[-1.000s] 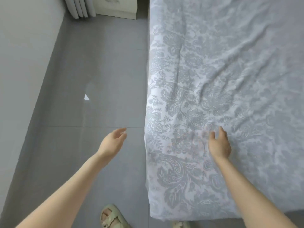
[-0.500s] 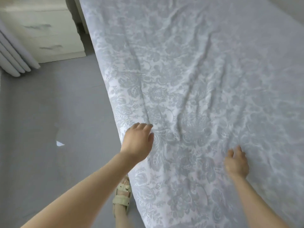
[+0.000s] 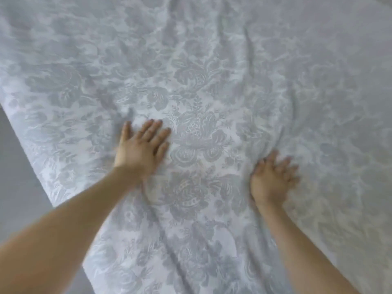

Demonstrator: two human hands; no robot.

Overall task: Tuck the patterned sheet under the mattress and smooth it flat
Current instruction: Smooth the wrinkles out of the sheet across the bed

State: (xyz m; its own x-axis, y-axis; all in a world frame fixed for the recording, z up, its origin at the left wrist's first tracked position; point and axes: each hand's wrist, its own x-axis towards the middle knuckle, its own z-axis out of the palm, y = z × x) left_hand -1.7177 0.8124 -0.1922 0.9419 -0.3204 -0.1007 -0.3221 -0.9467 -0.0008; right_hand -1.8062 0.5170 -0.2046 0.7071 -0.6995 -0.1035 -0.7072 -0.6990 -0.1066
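Grey floor (image 3: pixel 14 166) shows at the far left, beside the bed's edge. The patterned sheet (image 3: pixel 197 85) covers nearly the whole view, spread over the bed. The left hand (image 3: pixel 141 148) lies flat on it, fingers spread wide, gripping nothing. Creases run up between the hands. The right hand (image 3: pixel 272 177) presses down too, fingers splayed but smeared by blur. The mattress itself is hidden under the cloth.
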